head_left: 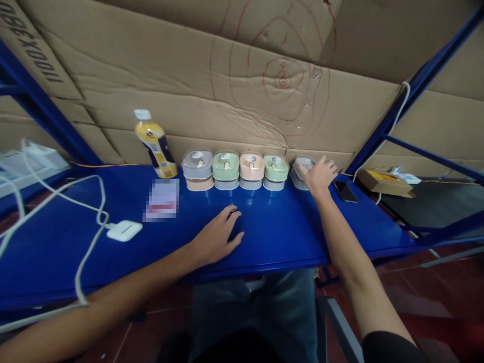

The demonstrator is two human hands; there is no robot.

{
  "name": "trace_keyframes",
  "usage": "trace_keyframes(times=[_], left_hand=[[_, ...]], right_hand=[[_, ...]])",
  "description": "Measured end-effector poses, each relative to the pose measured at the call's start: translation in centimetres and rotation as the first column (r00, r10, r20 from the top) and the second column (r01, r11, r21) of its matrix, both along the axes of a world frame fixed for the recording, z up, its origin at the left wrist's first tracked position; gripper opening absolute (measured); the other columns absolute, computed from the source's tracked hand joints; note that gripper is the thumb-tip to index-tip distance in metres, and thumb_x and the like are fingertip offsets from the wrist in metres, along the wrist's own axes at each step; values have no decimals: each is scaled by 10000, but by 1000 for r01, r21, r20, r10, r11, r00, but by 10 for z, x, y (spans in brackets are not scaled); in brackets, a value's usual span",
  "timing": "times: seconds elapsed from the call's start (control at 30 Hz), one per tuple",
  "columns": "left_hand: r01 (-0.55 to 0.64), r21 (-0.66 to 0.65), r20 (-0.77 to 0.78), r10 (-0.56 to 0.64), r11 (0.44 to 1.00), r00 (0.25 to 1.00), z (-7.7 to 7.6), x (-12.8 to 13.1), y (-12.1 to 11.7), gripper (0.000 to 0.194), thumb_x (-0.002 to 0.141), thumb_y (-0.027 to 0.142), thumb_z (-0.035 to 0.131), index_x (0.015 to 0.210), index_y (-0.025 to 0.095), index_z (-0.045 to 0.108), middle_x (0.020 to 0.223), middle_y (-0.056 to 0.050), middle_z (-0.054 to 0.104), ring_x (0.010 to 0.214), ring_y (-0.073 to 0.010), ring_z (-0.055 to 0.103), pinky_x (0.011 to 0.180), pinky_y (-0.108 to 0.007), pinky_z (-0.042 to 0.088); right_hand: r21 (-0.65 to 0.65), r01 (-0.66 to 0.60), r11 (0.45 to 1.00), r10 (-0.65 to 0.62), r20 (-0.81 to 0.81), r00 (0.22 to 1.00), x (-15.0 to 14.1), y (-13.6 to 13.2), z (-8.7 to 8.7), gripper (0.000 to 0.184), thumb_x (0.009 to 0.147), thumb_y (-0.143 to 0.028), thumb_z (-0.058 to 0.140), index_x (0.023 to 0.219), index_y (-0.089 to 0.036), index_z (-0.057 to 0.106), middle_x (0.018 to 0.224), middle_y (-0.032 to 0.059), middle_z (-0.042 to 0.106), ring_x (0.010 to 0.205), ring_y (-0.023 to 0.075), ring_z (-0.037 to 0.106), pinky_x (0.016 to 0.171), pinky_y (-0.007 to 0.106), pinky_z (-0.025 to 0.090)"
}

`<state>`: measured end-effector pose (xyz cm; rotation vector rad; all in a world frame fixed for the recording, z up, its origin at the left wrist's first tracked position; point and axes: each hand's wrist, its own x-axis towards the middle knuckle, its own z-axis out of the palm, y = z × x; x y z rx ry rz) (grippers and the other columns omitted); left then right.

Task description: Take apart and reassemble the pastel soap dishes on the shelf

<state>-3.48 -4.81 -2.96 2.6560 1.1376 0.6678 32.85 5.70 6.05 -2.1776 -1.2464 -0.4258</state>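
Observation:
Four stacked lidded boxes stand in a row along the back of the blue table: a grey-lidded box (197,170) on a pinkish base, a green-lidded box (226,171), a peach-lidded box (251,169) and a second green-lidded box (276,169). Just right of them, slightly apart, sits a grey box (300,177). My right hand (319,175) is at its right side, thumb over the lid and fingers spread beyond it; the hand partly covers this box. Palm down over the table, my left hand (217,237) holds nothing, its fingers loosely bent and apart.
A yellow drink bottle (157,146) stands left of the boxes, with a blurred-out card (162,200) before it. A white earbud case (124,230) lies near white cables (81,267). Right of my right hand is a phone (345,191). Cardboard (159,75) backs the blue table (280,237).

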Motion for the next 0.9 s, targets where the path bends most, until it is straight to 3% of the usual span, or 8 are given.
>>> trace_keyframes(times=[0.1,0.17,0.43,0.57,0.7,0.77,0.8,0.9], left_hand=[[15,-6,28,-15,1000,999,1,-1,4,508,1082,480,582,1510,209,557,1631,-212,555,1473,-416,640,1196,-598,593],[31,-23,71,-29,999,997,5,-3,10,500,1073,477,597,1499,219,552,1603,-190,570,1433,-385,666,1184,-564,603],[72,-27,223,-64,997,973,20,-9,35,378,1042,424,624,1363,227,601,1403,-135,660,1115,-265,746,1016,-482,658],[81,-1,245,-79,997,966,20,-10,38,376,1019,421,648,1338,222,625,1303,-125,689,1016,-248,735,919,-455,662],[66,26,312,-71,997,947,18,-11,35,402,991,436,700,1318,210,639,1240,-126,709,1025,-262,728,941,-480,655],[65,-22,377,-52,998,925,14,-10,35,518,946,474,778,1364,209,626,1245,-132,724,1072,-280,737,994,-506,651],[76,-70,419,-40,995,907,13,-9,36,630,907,496,830,1419,207,602,1284,-147,725,1125,-297,744,1026,-519,648],[156,-241,547,1,958,837,9,-2,44,1047,765,539,960,1621,213,454,1487,-219,665,1371,-372,700,1164,-580,590]], right_hand=[[48,-352,935,344,121,931,-17,-7,6,663,1052,-600,518,1501,-116,571,1566,312,544,1471,498,500,1211,679,434],[6,-496,868,494,89,865,-34,0,4,704,1016,-642,561,1494,-126,582,1517,308,571,1437,513,534,1201,692,454],[-67,-405,912,399,-84,913,-75,42,-22,869,805,-630,845,1456,-113,590,1341,337,679,1246,538,702,1033,694,580],[-152,-361,920,352,-82,932,-70,29,-14,841,860,-583,794,1495,-79,568,1389,347,668,1264,513,715,1053,643,582],[-26,-410,912,404,-126,906,-47,6,2,886,872,-564,757,1576,-90,502,1449,328,663,1303,482,689,1109,650,550],[68,-562,824,565,-151,811,-34,-7,7,901,848,-562,758,1592,-130,489,1510,289,659,1365,465,654,1163,649,523],[98,-665,741,670,-170,722,-29,-15,8,892,833,-561,764,1582,-155,500,1537,259,658,1396,454,640,1191,641,509],[95,-924,371,895,-303,328,-22,-36,2,875,789,-564,807,1547,-217,541,1596,176,651,1456,415,626,1256,592,485]])
